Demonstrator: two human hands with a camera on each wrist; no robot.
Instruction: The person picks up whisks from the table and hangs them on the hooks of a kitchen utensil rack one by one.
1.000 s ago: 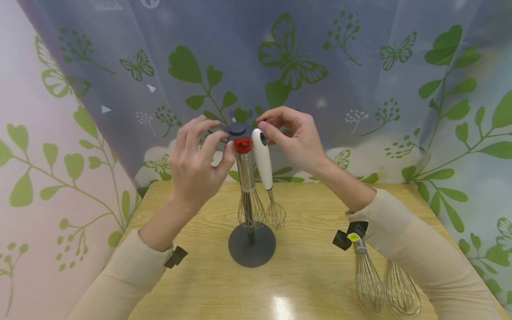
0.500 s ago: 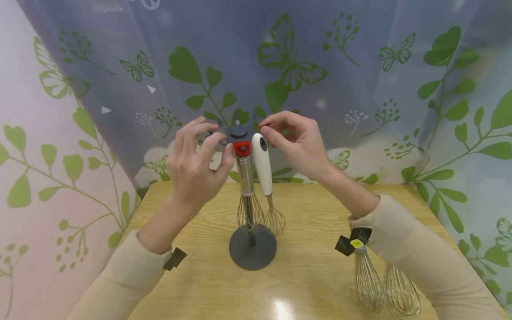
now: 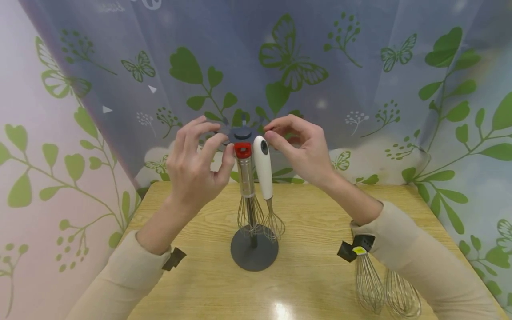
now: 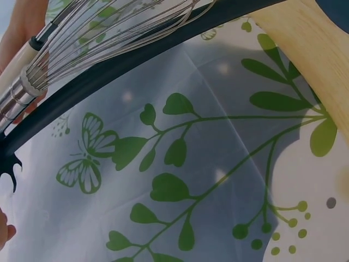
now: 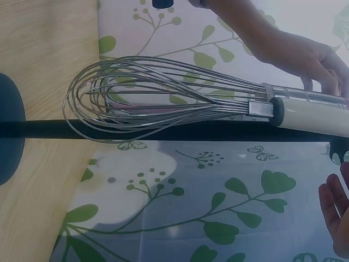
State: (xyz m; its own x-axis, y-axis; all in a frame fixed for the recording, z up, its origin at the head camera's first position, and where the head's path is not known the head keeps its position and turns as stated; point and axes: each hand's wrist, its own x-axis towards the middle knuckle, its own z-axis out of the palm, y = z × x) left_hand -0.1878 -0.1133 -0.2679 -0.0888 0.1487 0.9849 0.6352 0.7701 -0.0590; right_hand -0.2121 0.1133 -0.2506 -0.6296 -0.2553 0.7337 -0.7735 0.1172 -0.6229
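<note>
A dark grey whisk stand [image 3: 254, 258] with a round base and a hooked top rises from the table. From it hang a steel whisk [image 3: 247, 175] with a red end and a white-handled whisk [image 3: 262, 169], both wires down. My left hand [image 3: 196, 162] is at the top's left side, thumb and forefinger about a stand arm, thumb beside the red end. On the other side my right hand [image 3: 306, 149] pinches at the stand's top behind the white handle; the exact contact is hidden. In the right wrist view, right-hand fingers [image 5: 332, 213] lie near a hook.
Two more whisks, one with yellow on its end [image 3: 370, 282] and another balloon whisk [image 3: 401, 291], lie on the wooden table [image 3: 192, 275] at the right, partly under my right sleeve. A patterned cloth [image 3: 352, 89] stands behind the table.
The stand's top has shifted right and towards me, its base slightly too. The hanging whisks sit lower in view. My right hand has moved right and down; my left has barely moved.
</note>
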